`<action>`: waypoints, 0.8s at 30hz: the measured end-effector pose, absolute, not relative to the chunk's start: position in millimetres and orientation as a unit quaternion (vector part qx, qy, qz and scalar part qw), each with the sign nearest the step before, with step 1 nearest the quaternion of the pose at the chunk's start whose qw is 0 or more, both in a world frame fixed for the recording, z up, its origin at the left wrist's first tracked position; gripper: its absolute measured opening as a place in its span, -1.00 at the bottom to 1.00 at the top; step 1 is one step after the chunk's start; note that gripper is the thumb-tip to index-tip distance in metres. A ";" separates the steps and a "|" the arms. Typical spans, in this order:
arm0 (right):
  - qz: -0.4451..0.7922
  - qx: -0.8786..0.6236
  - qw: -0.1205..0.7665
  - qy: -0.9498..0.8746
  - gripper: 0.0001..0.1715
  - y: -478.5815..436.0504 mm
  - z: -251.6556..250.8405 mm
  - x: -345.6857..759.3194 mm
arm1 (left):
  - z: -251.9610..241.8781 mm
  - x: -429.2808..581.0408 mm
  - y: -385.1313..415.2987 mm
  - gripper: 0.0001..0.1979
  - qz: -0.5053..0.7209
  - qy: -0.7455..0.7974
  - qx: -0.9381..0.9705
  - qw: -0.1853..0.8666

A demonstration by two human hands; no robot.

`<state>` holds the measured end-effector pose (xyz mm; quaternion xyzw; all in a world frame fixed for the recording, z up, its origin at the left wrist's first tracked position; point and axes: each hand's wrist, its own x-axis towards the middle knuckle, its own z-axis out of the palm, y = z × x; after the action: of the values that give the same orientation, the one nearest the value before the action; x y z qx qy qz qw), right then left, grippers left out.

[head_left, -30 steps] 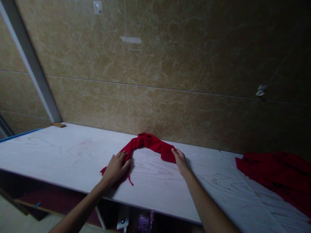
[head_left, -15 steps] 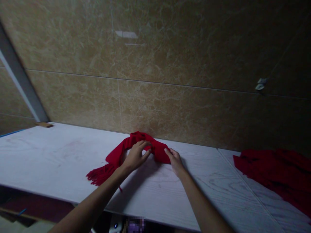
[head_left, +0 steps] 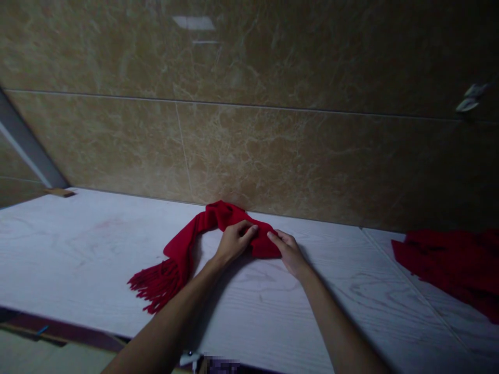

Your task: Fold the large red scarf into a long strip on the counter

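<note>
A red fringed scarf [head_left: 183, 248] lies in an arc on the white wooden table [head_left: 78, 249], close to the tiled wall. Its fringe end [head_left: 154, 283] points toward the table's front left. My left hand [head_left: 234, 241] rests on the scarf's right part with fingers curled, pinching the cloth. My right hand [head_left: 287, 250] presses on the scarf's right end, fingers closed on its edge. Both hands sit close together, almost touching.
A pile of red cloth [head_left: 452, 265] lies on the table at the far right. A small wooden block [head_left: 59, 192] sits at the back left corner by a grey frame [head_left: 23, 148]. The marble-tile wall [head_left: 253, 130] rises right behind the scarf.
My left hand left the scarf's fringe end and moved right to the part beside my right hand. The fringe end now lies uncovered. The view tilted down a little.
</note>
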<state>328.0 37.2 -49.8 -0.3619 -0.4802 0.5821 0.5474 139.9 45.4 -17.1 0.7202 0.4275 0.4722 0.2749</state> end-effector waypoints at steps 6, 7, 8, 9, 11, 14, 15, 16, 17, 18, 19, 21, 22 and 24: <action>0.581 -0.369 0.543 -0.481 -0.40 36.3 -48.2 327.8 | -15.0 141.3 43.7 -0.63 0.467 0.429 0.718 0.286; 0.581 -0.368 0.544 -0.481 -0.40 35.8 -47.7 327.5 | -15.6 141.1 43.8 -0.63 0.469 0.431 0.716 0.287; 0.580 -0.368 0.545 -0.482 -0.40 35.3 -47.3 327.2 | -16.2 140.7 44.0 -0.64 0.470 0.432 0.714 0.289; 0.578 -0.367 0.545 -0.483 -0.40 34.9 -47.0 326.9 | -16.7 140.4 44.0 -0.64 0.472 0.432 0.712 0.290; 0.576 -0.366 0.546 -0.486 -0.41 34.4 -46.7 326.6 | -17.4 139.9 44.0 -0.63 0.473 0.432 0.711 0.289; 0.572 -0.366 0.547 -0.490 -0.43 34.1 -46.4 326.8 | -17.6 139.9 43.6 -0.63 0.473 0.430 0.713 0.287; 0.571 -0.365 0.546 -0.492 -0.43 34.1 -46.3 327.0 | -17.5 140.0 43.6 -0.63 0.474 0.429 0.713 0.287; 0.571 -0.365 0.546 -0.493 -0.43 34.1 -46.1 327.1 | -17.6 140.1 43.6 -0.63 0.475 0.428 0.713 0.288; 0.570 -0.365 0.546 -0.494 -0.43 34.2 -45.9 327.3 | -17.7 140.2 43.6 -0.63 0.478 0.427 0.712 0.289; 0.570 -0.365 0.545 -0.495 -0.43 34.2 -45.8 327.3 | -17.9 140.4 43.8 -0.63 0.480 0.424 0.711 0.290; 0.569 -0.365 0.545 -0.496 -0.43 34.3 -45.8 327.3 | -18.0 140.5 44.0 -0.63 0.482 0.422 0.711 0.292; 0.567 -0.365 0.546 -0.497 -0.43 34.7 -46.1 327.4 | -18.3 140.6 44.4 -0.62 0.482 0.418 0.711 0.296; 0.566 -0.365 0.547 -0.497 -0.43 35.0 -46.4 327.4 | -18.3 140.6 44.6 -0.62 0.481 0.418 0.711 0.297; 0.565 -0.364 0.548 -0.497 -0.43 35.7 -47.1 327.7 | -18.2 140.7 45.0 -0.63 0.478 0.419 0.711 0.301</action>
<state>327.7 35.7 -47.1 -0.3644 -0.4975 0.5653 0.5479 140.7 45.0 -18.2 0.7106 0.4192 0.4784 0.3008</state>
